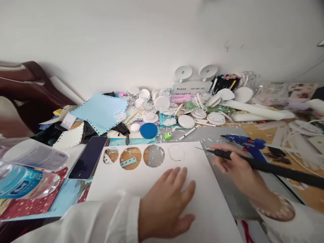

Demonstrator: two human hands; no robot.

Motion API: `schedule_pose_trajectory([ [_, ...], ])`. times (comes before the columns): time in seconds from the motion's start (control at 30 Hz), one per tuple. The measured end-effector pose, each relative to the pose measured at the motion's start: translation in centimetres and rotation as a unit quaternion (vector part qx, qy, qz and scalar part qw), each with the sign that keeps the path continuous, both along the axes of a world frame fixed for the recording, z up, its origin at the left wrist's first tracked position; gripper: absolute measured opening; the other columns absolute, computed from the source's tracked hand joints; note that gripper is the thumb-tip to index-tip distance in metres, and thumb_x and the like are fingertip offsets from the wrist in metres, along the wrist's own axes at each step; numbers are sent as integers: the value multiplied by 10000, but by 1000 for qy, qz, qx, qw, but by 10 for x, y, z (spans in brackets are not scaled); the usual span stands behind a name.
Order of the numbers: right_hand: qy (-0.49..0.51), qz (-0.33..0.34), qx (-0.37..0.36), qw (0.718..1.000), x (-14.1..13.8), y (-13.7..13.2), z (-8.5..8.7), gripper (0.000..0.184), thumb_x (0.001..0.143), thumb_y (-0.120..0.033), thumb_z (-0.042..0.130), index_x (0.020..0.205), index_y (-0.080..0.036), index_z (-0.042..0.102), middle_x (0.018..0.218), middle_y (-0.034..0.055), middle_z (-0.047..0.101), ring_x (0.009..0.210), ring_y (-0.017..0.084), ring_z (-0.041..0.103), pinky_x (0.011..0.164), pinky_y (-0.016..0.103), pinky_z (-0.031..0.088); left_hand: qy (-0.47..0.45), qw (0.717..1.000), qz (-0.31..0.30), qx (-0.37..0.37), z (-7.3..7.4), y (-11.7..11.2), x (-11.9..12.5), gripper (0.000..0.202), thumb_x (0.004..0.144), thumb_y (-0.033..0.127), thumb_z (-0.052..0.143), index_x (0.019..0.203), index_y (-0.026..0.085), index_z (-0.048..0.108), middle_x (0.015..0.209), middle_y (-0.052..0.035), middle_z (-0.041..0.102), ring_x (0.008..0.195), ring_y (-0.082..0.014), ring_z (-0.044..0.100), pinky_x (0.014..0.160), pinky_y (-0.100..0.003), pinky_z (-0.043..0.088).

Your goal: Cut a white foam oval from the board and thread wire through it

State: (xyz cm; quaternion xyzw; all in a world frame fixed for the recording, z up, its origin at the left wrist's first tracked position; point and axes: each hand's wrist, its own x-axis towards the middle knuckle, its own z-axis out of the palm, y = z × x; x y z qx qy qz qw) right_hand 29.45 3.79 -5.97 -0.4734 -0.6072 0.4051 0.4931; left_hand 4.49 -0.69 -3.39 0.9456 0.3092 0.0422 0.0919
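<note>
A person's left hand (168,204) lies flat at the lower center of the frame, fingers spread and gripping nothing, on a white sheet (141,182), while the right hand (240,170), at center right, grasps a black tool (263,166). The tool's thin tip points left over the sheet's upper right corner (whether it touches is hard to tell), near a penciled-looking circle (176,153). Three round holes (154,155) run in a row to the circle's left. A dark-screened phone (88,158) lies at center left, beside the sheet; a blue disc (148,130) sits just above it, mid-frame. A blue glue gun (245,141) rests at center right, above the right hand.
</note>
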Motion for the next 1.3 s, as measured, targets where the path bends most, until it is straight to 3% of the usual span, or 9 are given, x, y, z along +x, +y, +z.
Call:
schedule_pose_trajectory([
  [0.1, 21, -16, -45, 999, -2, 23, 11, 366, 938, -508, 411, 919, -258, 678, 534, -28, 421, 527, 155, 426, 524, 285, 384, 28, 999, -20, 20, -25, -11, 21, 694, 885, 587, 448, 1389, 116, 372, 1463, -263, 379, 1334, -417, 395, 1055, -528, 326],
  [0.2, 13, 6, -84, 996, -16, 40, 13, 282, 896, -486, 511, 836, -251, 656, 607, -19, 473, 502, 132, 391, 478, 273, 337, 50, 996, -1, 69, -41, -16, 35, 689, 874, 630, 430, 1330, 114, 425, 1416, -269, 431, 1284, -456, 432, 1013, -588, 315],
  [0.3, 21, 57, -123, 991, -32, 51, 3, 247, 836, -481, 595, 792, -242, 635, 632, -20, 501, 468, 111, 356, 454, 273, 299, 45, 994, 10, 94, -49, -13, 45, 704, 874, 638, 390, 1317, 92, 434, 1333, -249, 505, 1198, -443, 488, 955, -590, 343],
  [0.4, 20, 87, -145, 985, -37, 57, -15, 219, 818, -454, 619, 768, -240, 623, 533, -49, 400, 450, 114, 339, 444, 269, 273, 17, 996, 16, 90, -55, -6, 48, 696, 868, 626, 381, 1313, 94, 441, 1276, -209, 546, 1133, -405, 519, 950, -561, 344],
  [0.53, 32, 94, -162, 982, -28, 61, -33, 195, 830, -432, 597, 796, -248, 540, 539, -72, 334, 436, 100, 239, 424, 258, 165, -37, 994, 26, 101, -68, 0, 45, 680, 872, 637, 358, 1328, 141, 447, 1292, -180, 542, 1215, -419, 467, 1001, -540, 284],
  [0.7, 34, 135, -180, 974, -13, 63, -38, 243, 843, -407, 604, 881, -255, 418, 567, -84, 360, 471, 103, 238, 455, 254, 152, -60, 981, 40, 182, -85, 2, 49, 680, 884, 653, 345, 1318, 147, 477, 1367, -227, 491, 1247, -450, 460, 1036, -592, 216],
  [0.83, -8, 171, -168, 971, -11, 65, -36, 255, 854, -372, 602, 906, -256, 380, 570, -86, 342, 503, 113, 260, 484, 259, 185, -81, 966, 74, 233, -90, 4, 58, 384, 893, 410, 517, 1199, 180, 551, 1261, -167, 602, 1166, -406, 566, 1054, -608, 242],
  [0.93, -38, 171, -144, 974, -13, 65, -34, 229, 865, -324, 579, 921, -262, 366, 581, -85, 348, 508, 115, 284, 491, 261, 203, -100, 960, 92, 247, -89, 5, 62, 282, 867, 282, 573, 1131, 186, 577, 1184, -136, 657, 1113, -372, 618, 1067, -603, 265],
  [1.3, -51, 212, -152, 964, -15, 66, -29, 240, 862, -229, 560, 947, -269, 339, 558, -115, 298, 463, 92, 223, 449, 255, 133, -104, 961, 92, 238, -84, 5, 61, 247, 898, 270, 539, 1122, 179, 592, 1163, -127, 678, 1088, -362, 642, 1075, -610, 264],
])
